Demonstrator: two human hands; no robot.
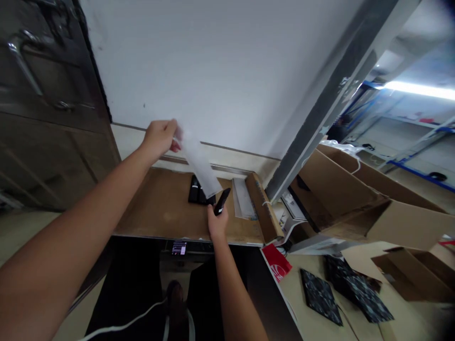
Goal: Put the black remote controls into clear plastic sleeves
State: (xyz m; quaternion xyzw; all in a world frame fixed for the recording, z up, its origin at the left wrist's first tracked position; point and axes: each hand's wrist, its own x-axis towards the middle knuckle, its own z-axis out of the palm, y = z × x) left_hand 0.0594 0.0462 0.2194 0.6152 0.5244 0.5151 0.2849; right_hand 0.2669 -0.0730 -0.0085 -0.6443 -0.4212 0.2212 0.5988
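My left hand [160,137] is raised above the table, its fingers pinching one end of a long, translucent white plastic sleeve [201,163]. The sleeve slants down to the right, its lower end close to my right hand. My right hand [217,223] is closed around a slim black rectangular device [222,201] with a small white label, tilted upward. Whether the sleeve touches the device I cannot tell. Just behind, similar black devices [194,189] with white labels lie side by side on the brown cardboard-covered table [156,208], partly hidden by the sleeve and hand.
More flat translucent sleeves [243,199] lie beside a folded cardboard strip [263,208] at the table's right. A large open carton [337,189] stands beyond a grey post [330,94]. Dark patterned panels [321,296] lie on the floor. A lit screen [178,247] shows below the table edge.
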